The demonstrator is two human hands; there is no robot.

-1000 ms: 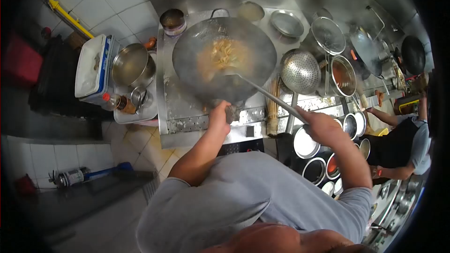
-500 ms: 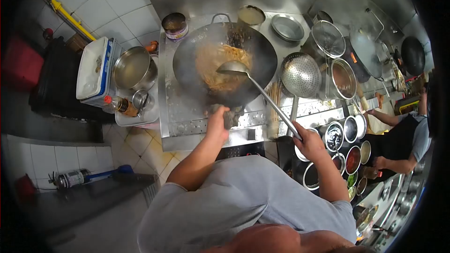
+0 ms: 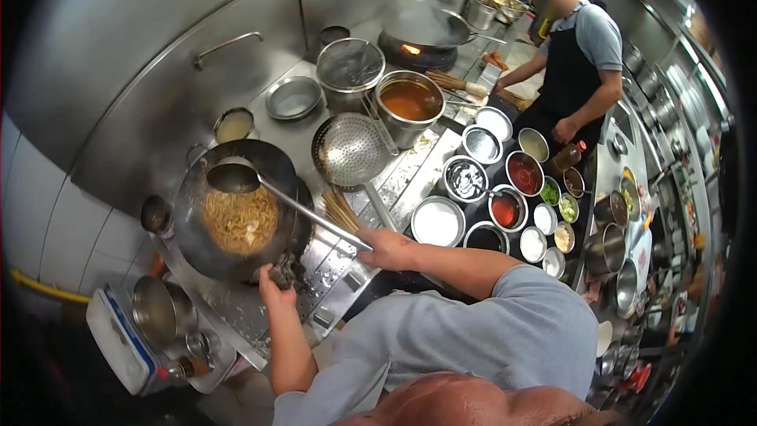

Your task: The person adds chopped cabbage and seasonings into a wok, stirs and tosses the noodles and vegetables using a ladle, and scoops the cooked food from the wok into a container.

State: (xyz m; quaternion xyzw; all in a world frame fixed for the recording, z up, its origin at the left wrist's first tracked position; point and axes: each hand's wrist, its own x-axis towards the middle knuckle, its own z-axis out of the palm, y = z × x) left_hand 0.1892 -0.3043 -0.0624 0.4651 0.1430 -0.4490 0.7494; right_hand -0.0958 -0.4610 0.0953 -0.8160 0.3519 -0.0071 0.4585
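We inspected a large, round, blackened metal wok (image 3: 192,221) standing at the left end of a stainless-steel cooktop (image 3: 225,309), close to the left edge. A heap of pale brown, noodle-like strips (image 3: 244,225) lay in its middle.

We found the person's left hand (image 3: 277,290) clenched on a bunched, dark grey cloth (image 3: 286,270) at the wok's near rim. We could not tell whether a handle lay beneath the fabric.

We noted the right hand (image 3: 386,248) grasping the end of a long, straight-handled steel ladle (image 3: 307,214). The ladle's round bowl hung over the far half of the wok, just beside the strips; we could not establish whether it touched the metal below.

Near the right hand, partly beneath the ladle's handle, we recorded a bundle of thin, tan sticks (image 3: 339,209). To the right of the wok lay a round, perforated steel strainer (image 3: 351,150), its handle pointing towards the cooktop's near edge. Towards the back edge we saw a shallow, round, silvery metal pan (image 3: 293,99).

Past the cooktop's near edge, at its right, we observed rows of round containers, including a steel-rimmed tub of white contents (image 3: 415,229).
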